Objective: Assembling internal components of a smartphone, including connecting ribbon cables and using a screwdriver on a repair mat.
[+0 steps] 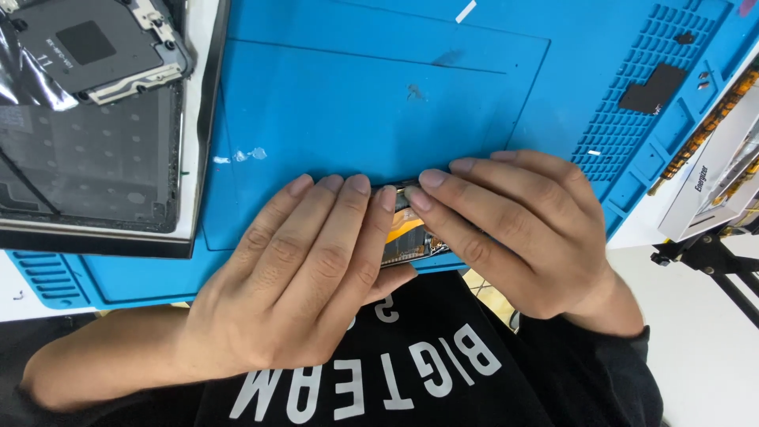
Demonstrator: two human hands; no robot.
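Note:
Both hands meet at the near edge of a blue work mat (379, 111). My left hand (304, 277) and my right hand (514, 229) grip a small electronic part (407, 237) between them, a dark board with an orange flex strip and metal bits. The fingers cover most of the part. Fingertips of both hands touch over its top end.
A disassembled flat device (95, 126) with a dark panel and a grey metal shield lies at the mat's left. A black flat piece (652, 87) rests on the mat's ribbed tray area at right. A white box (711, 182) and a black stand leg (711, 253) sit at far right.

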